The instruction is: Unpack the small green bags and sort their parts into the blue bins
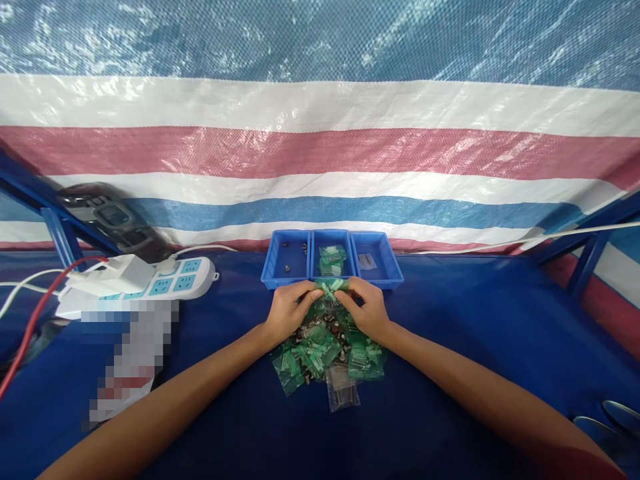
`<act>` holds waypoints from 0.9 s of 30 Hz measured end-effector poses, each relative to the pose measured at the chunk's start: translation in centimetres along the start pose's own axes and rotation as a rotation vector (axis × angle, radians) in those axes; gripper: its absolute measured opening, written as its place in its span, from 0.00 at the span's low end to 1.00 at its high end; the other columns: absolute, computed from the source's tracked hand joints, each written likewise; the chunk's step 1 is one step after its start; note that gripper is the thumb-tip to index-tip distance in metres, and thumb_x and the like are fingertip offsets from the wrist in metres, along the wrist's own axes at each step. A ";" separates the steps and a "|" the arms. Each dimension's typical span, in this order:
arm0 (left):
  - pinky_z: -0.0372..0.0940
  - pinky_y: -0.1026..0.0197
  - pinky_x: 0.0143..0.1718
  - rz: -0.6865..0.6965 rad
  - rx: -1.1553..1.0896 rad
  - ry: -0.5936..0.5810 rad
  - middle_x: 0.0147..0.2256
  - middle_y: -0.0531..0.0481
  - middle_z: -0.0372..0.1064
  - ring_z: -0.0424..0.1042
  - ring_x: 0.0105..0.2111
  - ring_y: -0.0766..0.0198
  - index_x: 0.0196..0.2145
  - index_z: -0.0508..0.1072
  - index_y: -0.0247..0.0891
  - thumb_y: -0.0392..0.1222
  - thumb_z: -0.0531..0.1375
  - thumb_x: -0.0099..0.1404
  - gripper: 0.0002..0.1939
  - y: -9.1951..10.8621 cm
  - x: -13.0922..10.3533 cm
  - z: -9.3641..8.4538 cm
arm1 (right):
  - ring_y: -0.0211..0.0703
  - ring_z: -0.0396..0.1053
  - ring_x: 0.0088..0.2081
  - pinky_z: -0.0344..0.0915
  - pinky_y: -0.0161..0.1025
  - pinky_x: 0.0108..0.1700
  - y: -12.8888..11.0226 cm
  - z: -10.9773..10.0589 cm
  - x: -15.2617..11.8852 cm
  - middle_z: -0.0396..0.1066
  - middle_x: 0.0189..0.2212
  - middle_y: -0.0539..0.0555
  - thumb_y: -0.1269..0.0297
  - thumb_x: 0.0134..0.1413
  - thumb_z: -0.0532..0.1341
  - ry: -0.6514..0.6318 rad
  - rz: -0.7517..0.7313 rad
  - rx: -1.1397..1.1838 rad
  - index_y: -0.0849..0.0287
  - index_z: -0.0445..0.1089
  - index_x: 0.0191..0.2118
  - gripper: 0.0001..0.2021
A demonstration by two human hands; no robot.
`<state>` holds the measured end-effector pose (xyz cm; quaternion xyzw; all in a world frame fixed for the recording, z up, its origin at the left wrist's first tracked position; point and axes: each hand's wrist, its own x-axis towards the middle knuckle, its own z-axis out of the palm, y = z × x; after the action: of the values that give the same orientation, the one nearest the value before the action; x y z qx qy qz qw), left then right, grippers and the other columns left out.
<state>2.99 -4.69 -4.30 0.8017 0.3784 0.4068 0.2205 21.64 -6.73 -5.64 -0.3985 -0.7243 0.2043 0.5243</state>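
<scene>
Between my hands a small green plastic bag (329, 288) with pale pieces inside is held by its two sides. My left hand (293, 308) pinches its left edge with thumb and fingers; my right hand (367, 308) pinches the right edge. Just below lies a pile of green bags (315, 350), loose dark and metal hardware (336, 328), and a clear bag (343, 390) of thin metal pieces. Beyond my hands, the middle blue bin (315, 257) contains similar green bags. The left bin (273, 267) has a few small dark parts, and the right bin (393, 267) a clear bag.
At left sits a white power strip (200, 280) with plugs and a red cable (37, 307). Behind it leans a dark plastic-wrapped object (117, 217). A striped tarp (320, 153) hangs behind the blue table (475, 313). Glasses (593, 427) lie at lower right.
</scene>
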 end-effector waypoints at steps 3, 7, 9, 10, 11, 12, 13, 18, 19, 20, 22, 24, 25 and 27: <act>0.57 0.68 0.24 0.018 0.022 -0.029 0.17 0.55 0.62 0.64 0.19 0.70 0.28 0.71 0.35 0.42 0.54 0.66 0.13 0.3 0.2 -0.1 | 0.37 0.57 0.22 0.55 0.36 0.25 -0.1 0.0 0.1 0.58 0.21 0.49 0.59 0.60 0.55 0.013 0.008 -0.004 0.59 0.67 0.31 0.11; 0.56 0.68 0.23 -0.006 -0.012 -0.070 0.17 0.56 0.62 0.62 0.19 0.70 0.31 0.71 0.35 0.43 0.55 0.65 0.10 0.3 0.3 0.0 | 0.37 0.57 0.22 0.56 0.36 0.26 -0.1 -0.1 0.3 0.58 0.21 0.50 0.61 0.61 0.55 0.010 -0.003 0.015 0.59 0.68 0.31 0.10; 0.56 0.69 0.23 -0.008 -0.027 -0.081 0.18 0.56 0.62 0.62 0.19 0.70 0.32 0.70 0.35 0.45 0.56 0.64 0.10 0.2 0.3 0.1 | 0.37 0.58 0.23 0.57 0.36 0.26 -0.1 -0.2 0.3 0.60 0.23 0.51 0.62 0.60 0.55 0.008 -0.018 0.012 0.59 0.68 0.31 0.10; 0.56 0.68 0.23 -0.005 -0.028 -0.081 0.18 0.56 0.62 0.62 0.19 0.70 0.31 0.70 0.35 0.45 0.57 0.64 0.11 0.1 0.3 0.2 | 0.38 0.59 0.24 0.58 0.36 0.27 -0.1 -0.2 0.3 0.61 0.24 0.51 0.62 0.60 0.55 0.007 -0.021 0.011 0.59 0.68 0.31 0.09; 0.56 0.68 0.23 0.000 -0.022 -0.070 0.17 0.56 0.61 0.61 0.19 0.71 0.28 0.69 0.35 0.46 0.57 0.64 0.12 0.0 0.2 0.3 | 0.38 0.59 0.24 0.58 0.36 0.27 0.0 -0.2 0.2 0.62 0.25 0.52 0.62 0.60 0.56 0.007 -0.021 0.012 0.59 0.68 0.31 0.09; 0.56 0.68 0.22 0.004 -0.014 -0.059 0.17 0.56 0.60 0.61 0.19 0.71 0.25 0.68 0.35 0.46 0.57 0.64 0.14 0.0 0.2 0.4 | 0.37 0.59 0.24 0.58 0.36 0.27 0.0 -0.2 0.1 0.62 0.25 0.52 0.62 0.59 0.56 0.006 -0.021 0.018 0.59 0.68 0.31 0.09; 0.55 0.68 0.22 0.005 -0.006 -0.049 0.16 0.56 0.59 0.60 0.18 0.71 0.23 0.66 0.35 0.47 0.57 0.63 0.16 -0.1 0.2 0.4 | 0.37 0.59 0.24 0.58 0.36 0.26 0.1 -0.2 0.1 0.62 0.25 0.52 0.62 0.59 0.56 0.004 -0.020 0.026 0.59 0.68 0.32 0.08; 0.54 0.67 0.21 0.018 0.003 -0.051 0.16 0.55 0.59 0.60 0.18 0.70 0.21 0.67 0.34 0.47 0.56 0.64 0.17 -0.1 0.1 0.4 | 0.37 0.59 0.23 0.58 0.36 0.25 0.1 -0.2 0.0 0.61 0.24 0.51 0.60 0.60 0.55 -0.007 -0.008 0.058 0.59 0.68 0.36 0.09; 0.55 0.67 0.21 0.023 -0.002 -0.056 0.16 0.55 0.60 0.61 0.18 0.70 0.22 0.67 0.34 0.46 0.56 0.64 0.17 -0.1 0.1 0.3 | 0.37 0.59 0.23 0.58 0.36 0.25 0.1 -0.2 0.1 0.61 0.24 0.51 0.59 0.60 0.55 -0.013 -0.008 0.061 0.59 0.68 0.36 0.09; 0.55 0.67 0.21 0.027 -0.009 -0.056 0.16 0.55 0.60 0.61 0.18 0.70 0.22 0.68 0.34 0.46 0.56 0.65 0.17 -0.1 0.1 0.3 | 0.37 0.59 0.23 0.58 0.36 0.25 0.1 -0.2 0.1 0.61 0.24 0.51 0.58 0.60 0.54 -0.019 -0.009 0.062 0.58 0.68 0.36 0.10; 0.56 0.67 0.22 0.031 -0.032 -0.048 0.16 0.55 0.60 0.61 0.18 0.70 0.22 0.68 0.35 0.45 0.55 0.65 0.17 0.0 0.1 0.2 | 0.37 0.58 0.22 0.58 0.36 0.25 0.0 -0.2 0.2 0.60 0.23 0.51 0.57 0.60 0.54 -0.033 -0.009 0.060 0.58 0.68 0.36 0.11; 0.56 0.67 0.23 0.024 -0.057 -0.040 0.16 0.55 0.61 0.62 0.19 0.70 0.22 0.68 0.35 0.44 0.54 0.66 0.17 0.0 0.1 0.2 | 0.37 0.58 0.22 0.58 0.36 0.25 -0.1 -0.2 0.2 0.59 0.23 0.50 0.56 0.60 0.54 -0.049 -0.004 0.051 0.58 0.67 0.36 0.11; 0.56 0.67 0.23 0.017 -0.069 -0.042 0.16 0.55 0.61 0.63 0.19 0.70 0.22 0.68 0.34 0.44 0.53 0.66 0.17 0.0 0.1 0.1 | 0.37 0.58 0.22 0.58 0.36 0.25 -0.1 -0.2 0.2 0.59 0.22 0.50 0.56 0.60 0.54 -0.057 0.000 0.047 0.58 0.67 0.35 0.11; 0.57 0.68 0.23 -0.001 -0.087 -0.051 0.16 0.55 0.61 0.63 0.19 0.70 0.23 0.68 0.34 0.43 0.52 0.67 0.17 0.1 0.1 0.1 | 0.37 0.58 0.22 0.57 0.35 0.25 -0.1 -0.1 0.2 0.59 0.22 0.50 0.56 0.60 0.54 -0.071 0.008 0.040 0.59 0.66 0.33 0.12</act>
<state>3.14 -4.68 -4.22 0.8013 0.3550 0.4021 0.2650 21.69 -6.65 -5.44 -0.3833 -0.7366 0.2353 0.5052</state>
